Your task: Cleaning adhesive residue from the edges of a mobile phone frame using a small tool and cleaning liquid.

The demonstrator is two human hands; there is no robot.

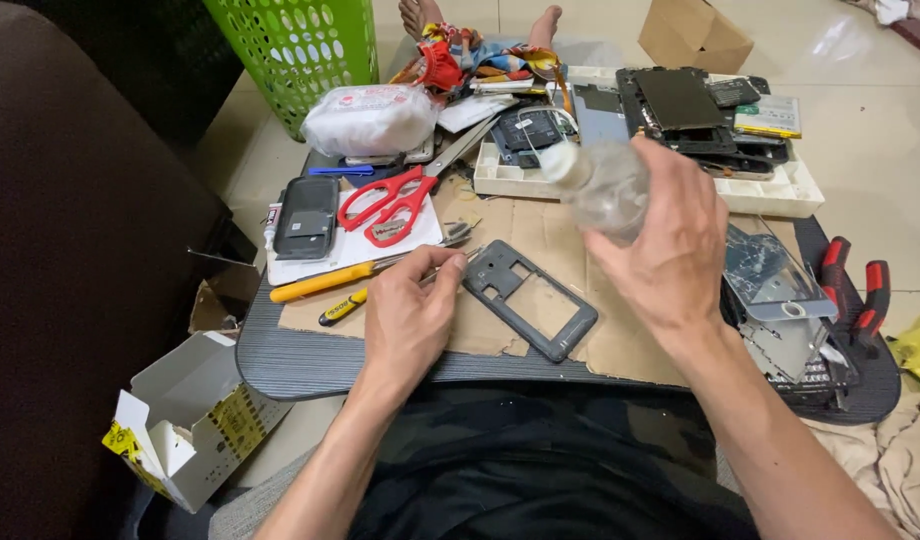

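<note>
Clear plastic bottle with a white nozzle cap, gripped in the right hand, fingers wrapped closed around its body. Bottle is tilted, long axis running from near-right up to far-left, nozzle pointing far-left. It is held above the cardboard sheet, not resting on anything.

Left hand is closed on a thin metal tool, looks like tweezers, tip aimed right toward the far-left corner of the dark phone frame. Tip looks just at the frame edge; contact cannot be told.

Phone frame lies flat on the cardboard between the 2 hands, long axis from far-left to near-right, empty window in the middle. It sits below and nearer than the bottle, slightly left of it. Left hand is nearer the frame than the right.

Around: red-handled scissors on white paper far-left, 2 yellow-handled screwdrivers just left of the left hand, black phone body further left. White tray of phone parts far-right, cracked glass panel right of the right hand, red-handled pliers at the right edge of the dark lap table. Green basket far-left.
</note>
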